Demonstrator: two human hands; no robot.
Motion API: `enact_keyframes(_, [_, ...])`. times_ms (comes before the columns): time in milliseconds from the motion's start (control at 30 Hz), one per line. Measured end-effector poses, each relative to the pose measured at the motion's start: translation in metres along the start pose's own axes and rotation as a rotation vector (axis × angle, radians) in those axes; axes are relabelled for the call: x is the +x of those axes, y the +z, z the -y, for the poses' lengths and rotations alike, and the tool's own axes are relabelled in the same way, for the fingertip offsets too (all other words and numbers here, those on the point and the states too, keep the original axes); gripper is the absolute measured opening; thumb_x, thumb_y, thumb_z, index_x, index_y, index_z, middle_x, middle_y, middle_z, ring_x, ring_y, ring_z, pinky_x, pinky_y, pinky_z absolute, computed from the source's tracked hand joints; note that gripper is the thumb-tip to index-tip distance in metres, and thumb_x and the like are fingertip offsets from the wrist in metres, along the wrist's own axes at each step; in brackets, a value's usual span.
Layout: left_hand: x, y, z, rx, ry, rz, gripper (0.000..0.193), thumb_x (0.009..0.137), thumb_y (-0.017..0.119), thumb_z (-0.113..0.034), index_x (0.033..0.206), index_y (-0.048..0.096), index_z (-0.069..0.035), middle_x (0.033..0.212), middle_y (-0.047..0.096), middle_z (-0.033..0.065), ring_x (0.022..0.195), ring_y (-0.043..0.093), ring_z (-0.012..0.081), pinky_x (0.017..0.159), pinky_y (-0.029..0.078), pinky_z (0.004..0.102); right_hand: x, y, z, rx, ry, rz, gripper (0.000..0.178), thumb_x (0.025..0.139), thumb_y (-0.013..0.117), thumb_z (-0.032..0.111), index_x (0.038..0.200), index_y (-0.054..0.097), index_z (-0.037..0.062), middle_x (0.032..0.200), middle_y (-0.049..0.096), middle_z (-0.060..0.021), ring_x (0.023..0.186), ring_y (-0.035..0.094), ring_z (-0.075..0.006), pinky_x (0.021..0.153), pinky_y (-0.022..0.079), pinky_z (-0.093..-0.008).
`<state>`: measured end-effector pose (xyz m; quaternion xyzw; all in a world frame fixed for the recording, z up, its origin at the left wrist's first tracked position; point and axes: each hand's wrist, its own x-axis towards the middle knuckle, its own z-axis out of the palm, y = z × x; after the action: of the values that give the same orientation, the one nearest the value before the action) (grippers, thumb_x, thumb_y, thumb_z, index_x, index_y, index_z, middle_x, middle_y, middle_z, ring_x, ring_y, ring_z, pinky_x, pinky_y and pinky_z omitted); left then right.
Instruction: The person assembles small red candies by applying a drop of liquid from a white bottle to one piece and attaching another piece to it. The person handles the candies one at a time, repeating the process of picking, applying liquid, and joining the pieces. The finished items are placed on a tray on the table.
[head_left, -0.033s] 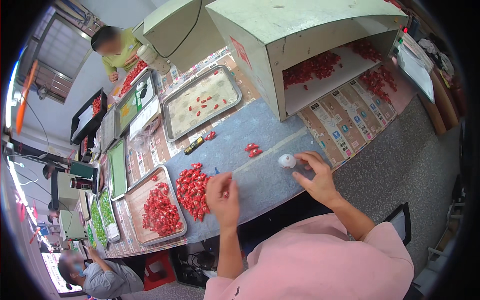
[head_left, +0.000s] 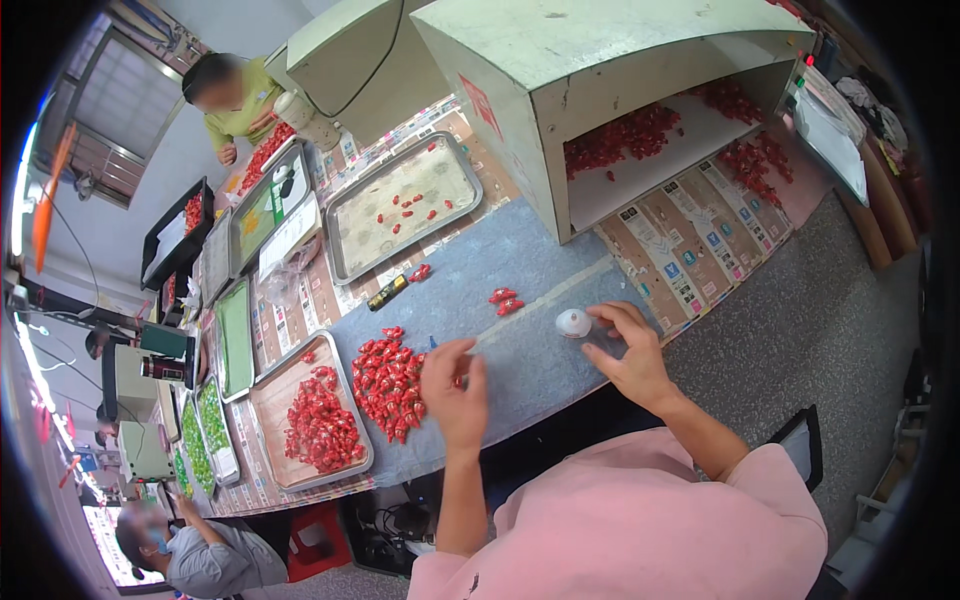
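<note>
My right hand [head_left: 632, 355] is closed around a small translucent bottle with a white domed top [head_left: 574, 323], above the right part of the blue cloth. Beside the pile of small red pieces [head_left: 388, 385], my left hand [head_left: 455, 395] has its fingers curled. A small red piece [head_left: 459, 381] shows between its thumb and fingers; the grip itself is partly hidden. Two or three similar red pieces [head_left: 506, 300] lie together on the blue cloth [head_left: 455, 275] between my hands. Farther off are a black and gold tube [head_left: 388, 292] and another red piece [head_left: 420, 272].
A metal tray [head_left: 362, 420] of red pieces stands left of the pile; a larger tray [head_left: 333, 235] holds a few. A pale metal housing [head_left: 500, 110] with red pieces inside stands at the far right. Two people work nearby, one in yellow-green [head_left: 245, 110], one in grey [head_left: 225, 555].
My left hand has shifted slightly right, away from the pile, and the small red piece has moved with it. My right hand and the bottle have barely moved.
</note>
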<state>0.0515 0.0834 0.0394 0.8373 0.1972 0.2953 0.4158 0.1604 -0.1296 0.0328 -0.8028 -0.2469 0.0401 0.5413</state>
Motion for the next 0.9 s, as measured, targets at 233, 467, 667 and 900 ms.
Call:
enact_keyframes(233, [0.035,0.061,-0.001,0.238,0.076,-0.01,0.018,0.075,0.071,-0.005,0.092,0.066,-0.004,0.087,0.062,0.0109,0.082,0.059,0.0261,0.074,0.047,0.0367,0.009,0.012,-0.006,-0.032,-0.066,-0.044,0.049,0.073,0.076,0.008,0.118,0.056,0.0046,0.116,0.057,-0.012,0.103,0.057,-0.0268,0.089,0.046,-0.036])
enact_keyframes(467, [0.035,0.067,0.003,0.262,0.094,0.083,0.02,0.072,0.074,-0.003,0.09,0.065,-0.004,0.082,0.061,0.0089,0.074,0.06,0.0215,0.068,0.048,0.0322,0.011,0.016,-0.019,-0.032,-0.128,0.037,0.04,0.073,0.073,0.01,0.111,0.059,0.0032,0.11,0.059,-0.0132,0.103,0.056,-0.032,0.092,0.043,-0.0399])
enact_keyframes(667, [0.012,0.046,0.006,-0.193,-0.155,0.098,0.016,0.077,0.071,0.004,0.091,0.064,-0.002,0.091,0.064,0.0053,0.077,0.062,0.0125,0.072,0.049,0.0242,0.006,0.009,0.0,0.129,-0.07,0.066,0.035,0.078,0.068,0.011,0.11,0.06,-0.0002,0.104,0.059,-0.0158,0.096,0.059,-0.031,0.083,0.047,-0.0372])
enact_keyframes(900, [-0.022,0.016,-0.001,-0.803,-0.519,0.104,0.024,0.079,0.07,0.008,0.1,0.063,-0.001,0.101,0.065,0.0062,0.088,0.062,0.0121,0.08,0.051,0.0251,0.0,-0.009,0.02,0.31,-0.021,0.135,0.034,0.08,0.067,0.011,0.111,0.06,-0.002,0.102,0.059,-0.0129,0.092,0.059,-0.0208,0.079,0.047,-0.0304])
